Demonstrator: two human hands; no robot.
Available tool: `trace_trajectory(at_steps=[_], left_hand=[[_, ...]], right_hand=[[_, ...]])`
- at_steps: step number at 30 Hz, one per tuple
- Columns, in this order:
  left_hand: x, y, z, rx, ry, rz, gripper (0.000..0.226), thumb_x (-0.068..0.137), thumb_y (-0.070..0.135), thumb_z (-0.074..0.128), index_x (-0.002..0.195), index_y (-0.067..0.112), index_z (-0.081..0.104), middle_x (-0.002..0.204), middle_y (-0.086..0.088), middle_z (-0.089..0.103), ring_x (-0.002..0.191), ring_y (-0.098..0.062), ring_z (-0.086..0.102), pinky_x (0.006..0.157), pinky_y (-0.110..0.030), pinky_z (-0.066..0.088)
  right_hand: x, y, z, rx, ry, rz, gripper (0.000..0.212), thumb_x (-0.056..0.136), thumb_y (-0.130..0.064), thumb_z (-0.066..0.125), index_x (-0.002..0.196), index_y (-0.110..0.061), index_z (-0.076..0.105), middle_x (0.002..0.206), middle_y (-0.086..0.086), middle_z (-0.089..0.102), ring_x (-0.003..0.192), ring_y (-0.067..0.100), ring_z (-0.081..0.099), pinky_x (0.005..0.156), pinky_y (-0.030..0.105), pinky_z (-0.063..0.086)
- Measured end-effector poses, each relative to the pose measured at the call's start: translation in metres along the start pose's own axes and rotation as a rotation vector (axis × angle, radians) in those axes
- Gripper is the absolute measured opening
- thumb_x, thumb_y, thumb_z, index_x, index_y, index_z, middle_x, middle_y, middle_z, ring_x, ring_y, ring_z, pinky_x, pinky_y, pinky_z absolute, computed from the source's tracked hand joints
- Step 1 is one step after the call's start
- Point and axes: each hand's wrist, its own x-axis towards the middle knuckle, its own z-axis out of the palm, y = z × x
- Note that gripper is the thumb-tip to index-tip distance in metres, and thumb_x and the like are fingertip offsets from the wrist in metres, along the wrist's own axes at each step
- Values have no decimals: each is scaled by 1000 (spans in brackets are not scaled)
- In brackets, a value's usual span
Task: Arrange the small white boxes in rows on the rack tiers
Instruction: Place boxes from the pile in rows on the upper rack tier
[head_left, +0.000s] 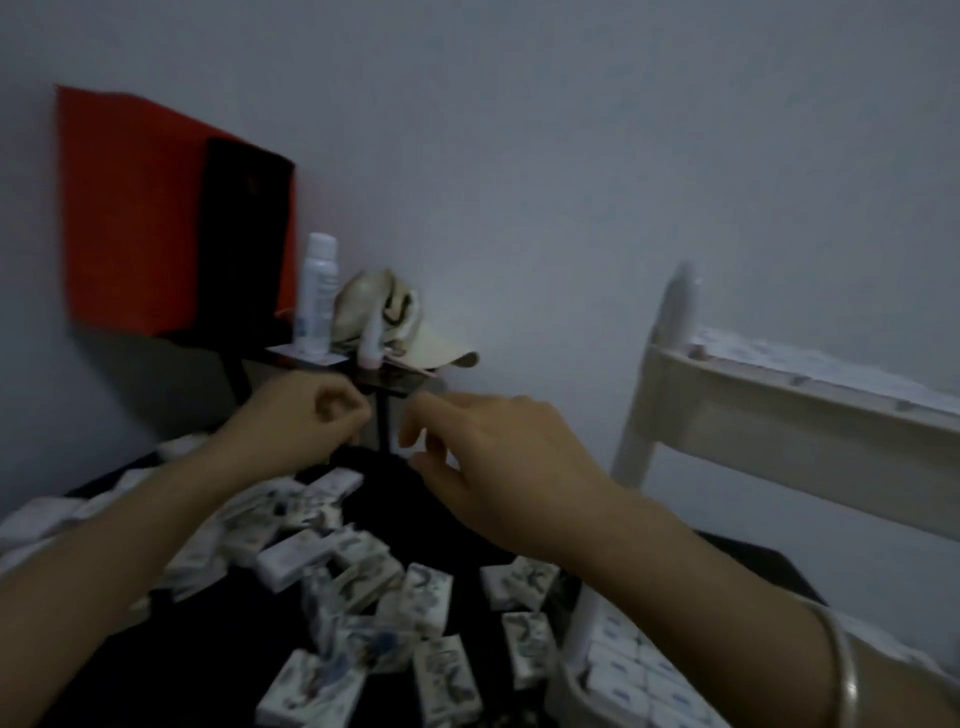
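Several small white boxes with dark printed pictures lie scattered on a black surface below my arms. More white boxes stand packed in rows in a pale rack tier at the lower right. My left hand is curled into a loose fist beside a thin black post, and nothing is visible in it. My right hand hovers just right of that post, fingers apart and bent, holding nothing. The picture is dim and blurred.
A small black shelf on the post carries a white spray bottle, a beige cap and a small tube. A red and black cloth hangs on the wall at left. A pale wooden frame stands at right.
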Motion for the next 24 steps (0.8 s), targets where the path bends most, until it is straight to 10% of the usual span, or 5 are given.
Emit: trace_trajectory(at_steps=[5,14,24], left_hand=[[-51,-97,16,183,-30,-192,13,92,34,60,86,46,59,89,16,66,77,-4,61,72,-32,54],[-80,-158,81,482,7,174,46,87,36,51,130,24,60,141,-2,50,135,-26,35,110,-43,29],[-67,-159,98,533,160,265,20,77,36,61,67,23,73,108,2,70,125,-27,51,107,-47,29]], right_hand=[[43,8,106,126,-259,190,22,100,-22,44,112,-21,61,109,6,66,90,29,60,75,40,53],[72,30,244,309,-495,462,43,90,-5,49,129,-22,57,134,5,53,116,26,55,93,34,48],[126,55,313,447,-493,655,44,103,-28,32,143,-12,39,144,18,42,127,35,46,105,35,38]])
